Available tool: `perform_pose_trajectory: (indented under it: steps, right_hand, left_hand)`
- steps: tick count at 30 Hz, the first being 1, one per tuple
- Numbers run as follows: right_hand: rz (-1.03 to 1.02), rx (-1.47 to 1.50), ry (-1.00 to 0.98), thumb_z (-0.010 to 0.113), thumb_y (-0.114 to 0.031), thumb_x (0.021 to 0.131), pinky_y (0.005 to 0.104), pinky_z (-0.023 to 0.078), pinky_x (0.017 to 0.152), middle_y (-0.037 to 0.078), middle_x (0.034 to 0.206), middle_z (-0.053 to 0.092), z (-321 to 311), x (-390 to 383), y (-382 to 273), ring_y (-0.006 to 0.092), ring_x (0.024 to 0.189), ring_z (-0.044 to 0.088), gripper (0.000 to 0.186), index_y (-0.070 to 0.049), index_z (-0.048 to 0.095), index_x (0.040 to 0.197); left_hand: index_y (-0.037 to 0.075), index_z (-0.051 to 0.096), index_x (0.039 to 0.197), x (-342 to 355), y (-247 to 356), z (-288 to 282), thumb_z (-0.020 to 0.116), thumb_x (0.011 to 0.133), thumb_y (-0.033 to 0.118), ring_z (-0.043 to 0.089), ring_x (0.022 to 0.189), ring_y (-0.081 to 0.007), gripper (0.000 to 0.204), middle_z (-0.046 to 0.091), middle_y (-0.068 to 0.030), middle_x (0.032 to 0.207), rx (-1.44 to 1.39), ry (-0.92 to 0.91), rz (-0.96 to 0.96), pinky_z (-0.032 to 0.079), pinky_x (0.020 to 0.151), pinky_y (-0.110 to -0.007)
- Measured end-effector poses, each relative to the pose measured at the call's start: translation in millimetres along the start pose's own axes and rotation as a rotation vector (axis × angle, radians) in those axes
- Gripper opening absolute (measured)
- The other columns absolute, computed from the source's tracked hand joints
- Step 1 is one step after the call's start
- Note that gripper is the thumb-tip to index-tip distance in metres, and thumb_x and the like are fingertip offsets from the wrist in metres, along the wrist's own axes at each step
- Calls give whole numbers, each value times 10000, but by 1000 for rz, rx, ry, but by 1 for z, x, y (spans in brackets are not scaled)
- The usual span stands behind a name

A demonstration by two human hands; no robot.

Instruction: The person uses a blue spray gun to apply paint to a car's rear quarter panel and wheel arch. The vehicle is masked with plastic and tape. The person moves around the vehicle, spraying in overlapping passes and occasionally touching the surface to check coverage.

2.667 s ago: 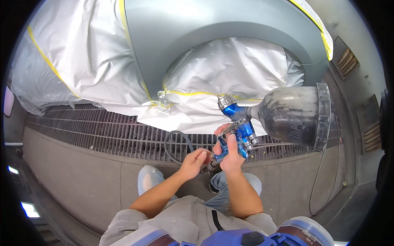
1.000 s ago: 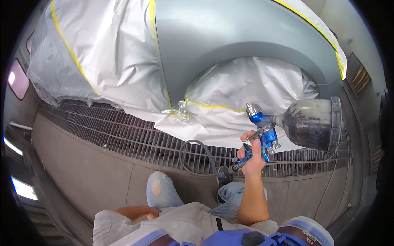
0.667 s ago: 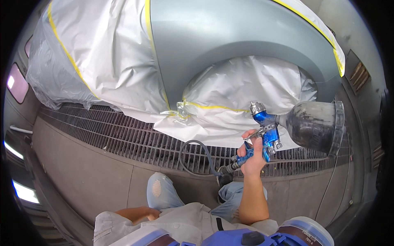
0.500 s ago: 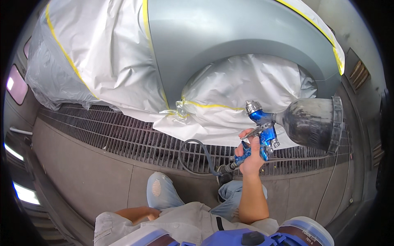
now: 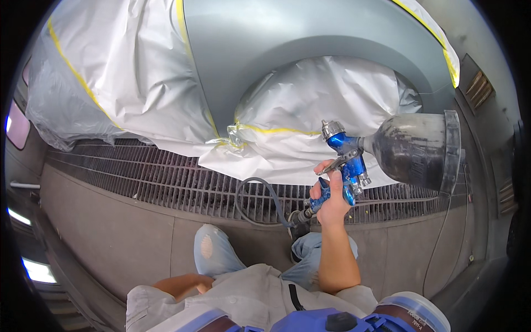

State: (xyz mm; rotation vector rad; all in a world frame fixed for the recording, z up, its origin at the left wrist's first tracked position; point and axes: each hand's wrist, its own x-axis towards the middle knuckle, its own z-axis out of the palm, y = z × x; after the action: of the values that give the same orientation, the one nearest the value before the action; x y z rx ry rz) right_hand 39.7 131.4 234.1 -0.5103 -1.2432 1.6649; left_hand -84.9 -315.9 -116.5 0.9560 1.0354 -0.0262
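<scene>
My right hand [image 5: 332, 205] is shut on the handle of a blue spray gun [image 5: 347, 163], its silver nozzle cap angled upward and a large smoky, scuffed cup [image 5: 409, 152] lying sideways to the right. A dark hose [image 5: 257, 182] loops from the fitting below the handle. Beyond the gun stands a grey vehicle panel [image 5: 276, 27] with a wheel arch, bordered by white masking sheet [image 5: 133, 66] and yellow tape [image 5: 72, 72]; more sheeting fills the arch. My left hand [image 5: 202, 285] rests low at my waist, largely hidden by my shirt, its fingers unclear.
A floor grate [image 5: 166, 171] runs along the foot of the masked vehicle, with dark floor panels [image 5: 105, 210] at my feet. Booth walls [image 5: 492, 94] with vents curve at right. A pink-tinted window [image 5: 19, 124] and lights [image 5: 38, 271] are at left. A thin cord hangs at right.
Since the earliest frame, my left hand has left the hose fitting and dropped to my waist; the gun has shifted right. In the last half second the whole view shifted slightly, the gun appearing higher.
</scene>
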Motion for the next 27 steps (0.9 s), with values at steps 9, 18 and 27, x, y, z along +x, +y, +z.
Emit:
perform_pose_trajectory:
  steps: [9,18,27]
  right_hand:
    - [63,-7,30,493,-271,921,240,366,424,89,884,573,2,1,-1,101,457,424,263,-27,502,1017]
    - [28,-34,4,503,-267,917,228,357,406,94,881,578,1,2,0,98,449,432,264,-19,503,1009]
    - [32,8,28,496,-260,921,227,355,404,94,893,573,0,1,-2,93,447,423,255,-23,500,1015]
  left_hand:
    - [40,659,751,-1,2,-2,585,749,260,617,623,-207,232,639,-110,666,20,-23,-5,491,623,-345]
    - [39,657,742,1,1,-2,584,745,254,616,607,-204,227,637,-107,653,37,-36,-7,491,615,-343]
    - [38,656,734,1,-1,-3,583,741,248,614,592,-200,222,636,-105,641,43,-48,-17,492,608,-342]
